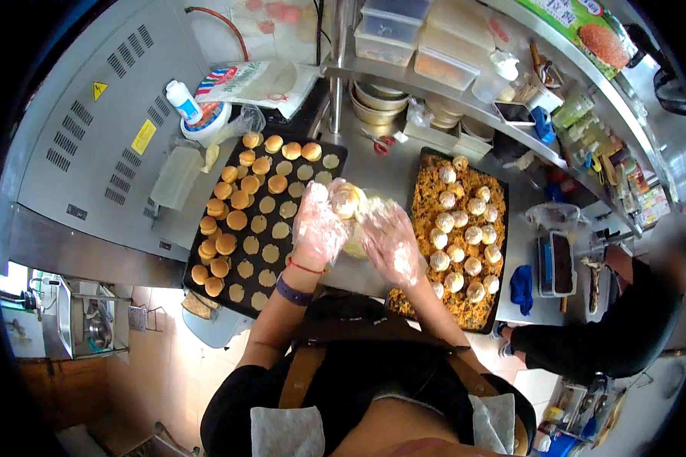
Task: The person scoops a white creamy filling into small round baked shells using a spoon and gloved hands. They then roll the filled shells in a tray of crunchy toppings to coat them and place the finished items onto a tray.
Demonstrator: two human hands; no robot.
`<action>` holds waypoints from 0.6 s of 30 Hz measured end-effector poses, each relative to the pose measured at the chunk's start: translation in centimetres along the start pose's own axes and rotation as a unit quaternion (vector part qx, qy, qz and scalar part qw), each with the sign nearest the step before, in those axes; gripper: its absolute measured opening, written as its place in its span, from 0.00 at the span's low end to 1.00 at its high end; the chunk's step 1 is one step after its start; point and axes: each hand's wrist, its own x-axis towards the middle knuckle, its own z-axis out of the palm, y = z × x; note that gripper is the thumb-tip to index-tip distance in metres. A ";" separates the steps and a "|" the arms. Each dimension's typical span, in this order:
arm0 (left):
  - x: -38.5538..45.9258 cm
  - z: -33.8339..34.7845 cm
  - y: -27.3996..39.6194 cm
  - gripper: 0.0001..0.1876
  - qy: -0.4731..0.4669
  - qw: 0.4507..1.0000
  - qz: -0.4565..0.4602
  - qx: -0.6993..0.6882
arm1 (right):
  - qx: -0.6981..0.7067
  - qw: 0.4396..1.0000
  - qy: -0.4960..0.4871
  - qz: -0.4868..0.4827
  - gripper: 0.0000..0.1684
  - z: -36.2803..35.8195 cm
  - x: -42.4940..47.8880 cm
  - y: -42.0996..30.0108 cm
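Note:
My left hand (320, 225), in a clear plastic glove, holds a small round bun (346, 201) coated with something pale. My right hand (390, 240), gloved likewise, is beside the bun with its fingers spread; pale matter clings to the fingertips. Beneath the hands a bowl (355, 248) is partly hidden. On the left lies a black baking tray (268, 225) with small golden buns (237, 220) and flat round pale marks where others sat. To the right, a dark tray (506, 228) is filled with orange-brown shredded topping (426, 194), and several pale-coated buns (473, 235) rest on it.
Red-handled scissors (381, 147) lie on the steel table behind the bowl. Metal bowls (377, 108) stand under a shelf bearing plastic containers (386, 43). A white bottle (183, 101) leans at the back left. Blue cloth (521, 290) lies right of the filled tray. A person (611, 320) stands at the far right.

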 end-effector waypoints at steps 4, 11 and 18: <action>0.8 -0.6 -0.4 0.25 0.054 0.997 -0.005 0.046 | -0.004 0.999 0.037 0.000 0.25 -1.2 1.0 -0.8; -0.1 -0.3 -0.1 0.24 0.003 0.994 0.005 0.107 | 0.001 0.997 0.069 0.021 0.25 -3.2 2.3 1.2; 0.4 -1.1 1.0 0.24 0.028 0.994 0.068 0.078 | 0.090 0.992 0.084 0.024 0.19 -1.2 1.3 0.9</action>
